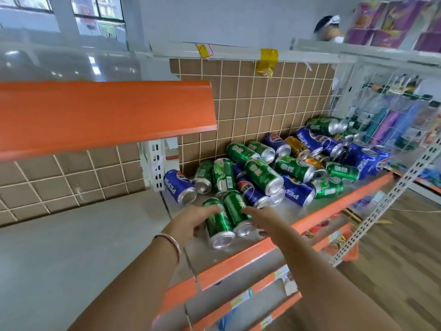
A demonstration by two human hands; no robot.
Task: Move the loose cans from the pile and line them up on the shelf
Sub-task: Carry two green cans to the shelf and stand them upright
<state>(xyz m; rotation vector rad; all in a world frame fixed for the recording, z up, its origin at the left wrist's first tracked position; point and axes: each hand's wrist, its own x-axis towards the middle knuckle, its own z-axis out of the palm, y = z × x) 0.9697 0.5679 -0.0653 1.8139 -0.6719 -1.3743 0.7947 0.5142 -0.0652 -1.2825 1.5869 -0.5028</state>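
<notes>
Two green cans lie side by side near the front of the grey shelf (207, 255), ends toward me. My left hand (191, 219) grips the left green can (218, 223) from its left side. My right hand (260, 219) holds the right green can (236, 210), fingers over its right side. Behind them a loose pile of cans (281, 168), green, blue and gold, lies on its side along the brown tiled back wall, stretching to the right.
An orange shelf (100, 115) overhangs at upper left. The can shelf has an orange front lip (310, 219), with lower shelves of goods beneath. A wire rack (386, 130) with bottles stands at the right end. A person's head (328, 28) shows beyond the top shelf.
</notes>
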